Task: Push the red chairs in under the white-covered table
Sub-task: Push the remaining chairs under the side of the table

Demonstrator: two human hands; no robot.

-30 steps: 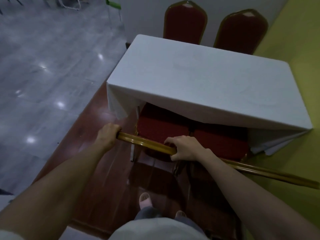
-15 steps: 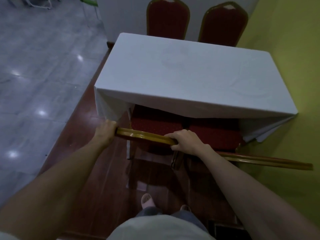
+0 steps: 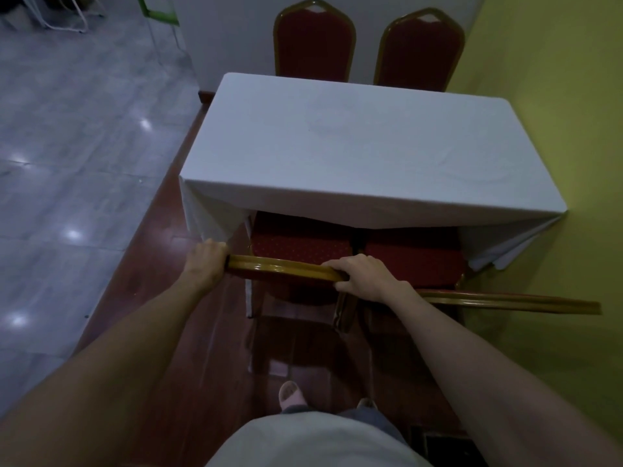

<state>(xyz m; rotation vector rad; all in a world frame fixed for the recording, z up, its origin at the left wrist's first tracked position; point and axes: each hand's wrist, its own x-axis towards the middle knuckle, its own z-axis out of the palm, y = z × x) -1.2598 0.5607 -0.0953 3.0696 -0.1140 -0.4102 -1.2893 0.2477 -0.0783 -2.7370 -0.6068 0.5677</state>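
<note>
At frame centre, the left hand and right hand each gripped an end of the left chair's gilt top rail, seat partly under the table; equal, square pushing was advisable.

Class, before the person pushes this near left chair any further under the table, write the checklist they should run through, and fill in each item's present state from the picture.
1. Left hand grips the left end of the near left chair's gold top rail: ok.
2. Right hand grips that rail's right end: ok.
3. White tablecloth hangs clear of the seat: ok, it is lifted at this edge.
4. Near right chair out of the way: cannot tell; the seats sit close together.
5. Table legs clear of the chair legs: cannot tell, hidden by cloth.
6. Feet stand behind the chair: ok.
</note>
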